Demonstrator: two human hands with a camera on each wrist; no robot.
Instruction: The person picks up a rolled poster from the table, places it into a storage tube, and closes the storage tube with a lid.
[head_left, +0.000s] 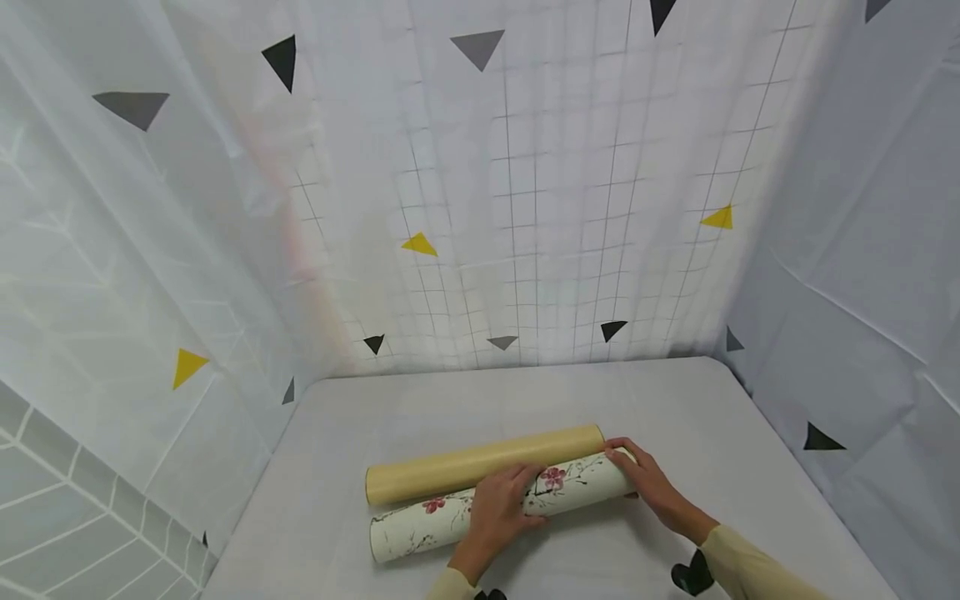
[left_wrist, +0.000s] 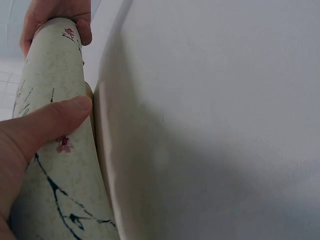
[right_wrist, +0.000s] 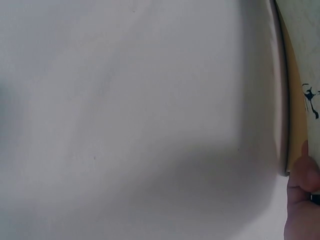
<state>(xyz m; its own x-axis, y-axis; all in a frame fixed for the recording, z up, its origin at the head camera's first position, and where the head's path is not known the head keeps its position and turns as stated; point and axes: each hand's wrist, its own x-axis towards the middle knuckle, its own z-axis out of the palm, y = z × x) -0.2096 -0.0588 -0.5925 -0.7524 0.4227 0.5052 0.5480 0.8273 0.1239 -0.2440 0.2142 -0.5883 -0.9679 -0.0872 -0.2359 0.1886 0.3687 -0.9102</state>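
Observation:
A pale roll of wallpaper printed with plum blossoms (head_left: 577,487) lies slanted across the front of the white table. My left hand (head_left: 497,510) grips it near the middle, with the thumb (left_wrist: 62,117) laid along its side in the left wrist view. At its right end my right hand (head_left: 654,482) holds the rim, fingers over the top and thumb near the end. Just behind, a plain yellow roll (head_left: 480,458) lies almost parallel. In the right wrist view only part of my right hand (right_wrist: 302,187) shows beside the patterned roll (right_wrist: 312,100).
The white table top (head_left: 525,400) has rounded far corners. Behind it hangs a white sheet (head_left: 570,250) with grid lines and triangles, and more sheeting stands at the left and the right (head_left: 847,250). Dark wrist devices (head_left: 693,575) sit by the cuffs.

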